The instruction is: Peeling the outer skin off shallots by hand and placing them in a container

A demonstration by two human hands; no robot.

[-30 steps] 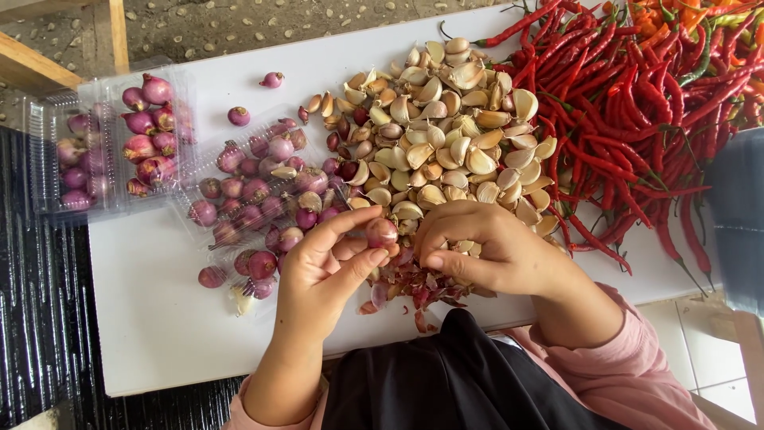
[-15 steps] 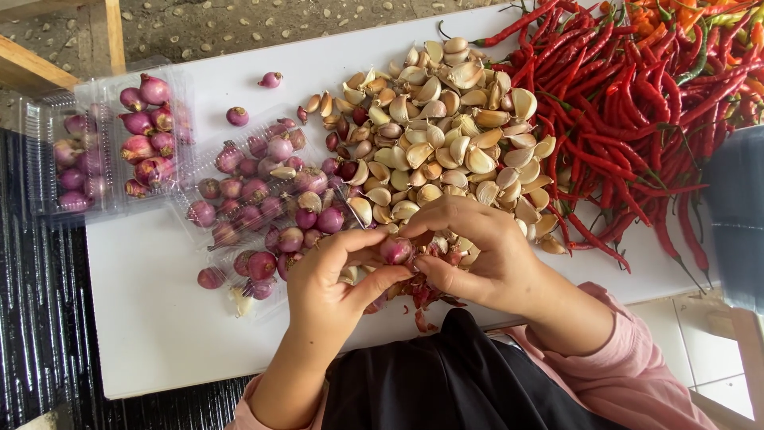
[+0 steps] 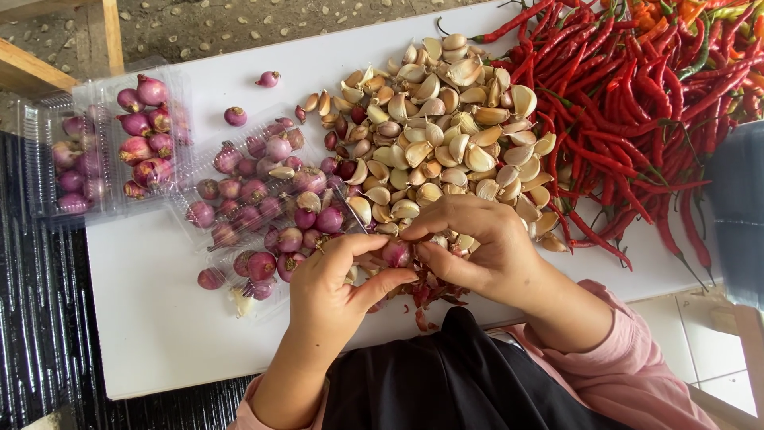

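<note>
The left hand [image 3: 334, 287] and the right hand [image 3: 477, 247] meet over the near edge of the white worktop [image 3: 151, 334], both pinching one small shallot [image 3: 395, 253] between thumb and fingers, which are closed around it. A thin knife blade [image 3: 348, 209] seems to stick up from the left hand, though it is too slim to be sure. Loose reddish skins [image 3: 422, 299] lie just below the hands.

To peel well, the grip should stay light so the bulb is not bruised, with the thumb lifting the papery skin from one end and the scraps dropping onto the pile.

Compared with half a second ago, the shallot sits slightly lower and closer between the thumbs. The garlic cloves [image 3: 446, 135], red chillies [image 3: 637, 103] and clear plastic trays [image 3: 87, 151] of shallots lie as before.
</note>
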